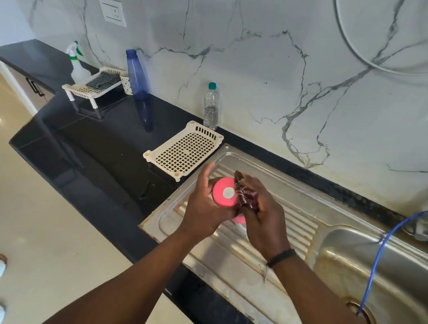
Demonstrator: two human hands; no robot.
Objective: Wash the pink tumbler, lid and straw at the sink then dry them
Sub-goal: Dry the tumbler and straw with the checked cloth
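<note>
At the centre of the frame, over the ribbed draining board of the steel sink [293, 196], both hands work close together on the pink tumbler [224, 192]. The left hand [202, 208] wraps its fingers round the tumbler's body, with the flat pink base and its small pale round mark turned up toward the camera. The right hand [265, 220] clutches a dark maroon scrub pad [244, 194] streaked with suds and presses it against the tumbler's right edge. A second bit of pink [240, 219] shows just below, between the two hands; what it is cannot be told. A thin metal rod [266, 274] lies on the draining board beneath the right wrist. A blue hose [379, 258] runs down into the sink bowl at the right. Left of the sink on the dark surface [98, 144] sits a cream perforated tray [182, 150], with a clear water bottle [211, 107] behind it and a blue bottle [137, 74] further toward the upper left.
</note>
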